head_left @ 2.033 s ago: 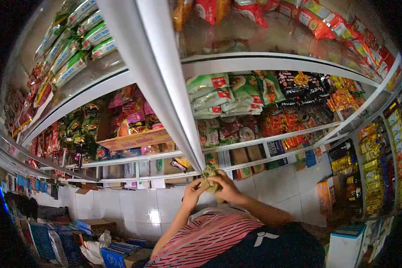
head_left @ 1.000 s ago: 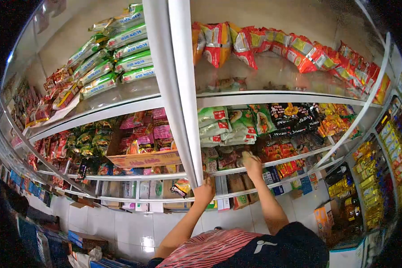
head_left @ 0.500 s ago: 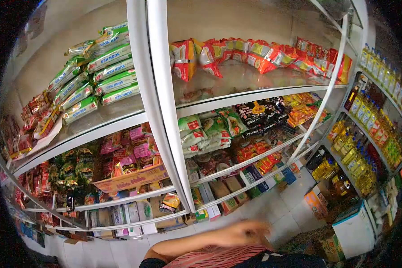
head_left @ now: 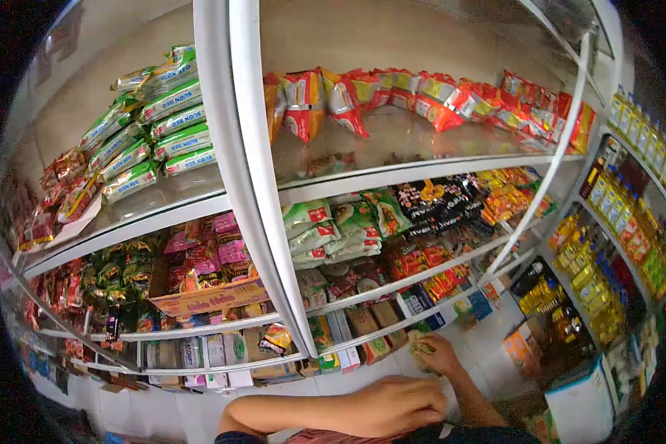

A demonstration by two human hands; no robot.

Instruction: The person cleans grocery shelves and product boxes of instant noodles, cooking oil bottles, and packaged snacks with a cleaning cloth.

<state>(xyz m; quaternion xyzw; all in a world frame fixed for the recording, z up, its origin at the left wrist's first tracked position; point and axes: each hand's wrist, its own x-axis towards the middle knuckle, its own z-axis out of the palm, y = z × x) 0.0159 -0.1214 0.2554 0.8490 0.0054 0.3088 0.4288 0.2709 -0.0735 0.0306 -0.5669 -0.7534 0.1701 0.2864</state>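
My left hand (head_left: 411, 403) is low in the view, its forearm crossing in from the left in front of the body. Its fingers are curled in, and anything inside them is hidden. Just beyond and to its right, my right hand (head_left: 441, 354) reaches down over the tiled floor. Its fingers are closed on a small, crumpled, pale yellow-green item (head_left: 420, 346), too small to name. Both hands are below the lower edge of the glass-fronted shelving (head_left: 333, 296).
Green-white packets (head_left: 181, 100) and red-orange packets (head_left: 303, 103) fill the top shelf. A white upright (head_left: 255, 163) divides the shelving. Bottles of yellow oil (head_left: 588, 277) line the right-hand rack. A white box (head_left: 581, 399) stands at lower right.
My right hand has come into clear view with the pale item. My left hand, blurred before, is now steadier and nearer the body. The view has shifted slightly.
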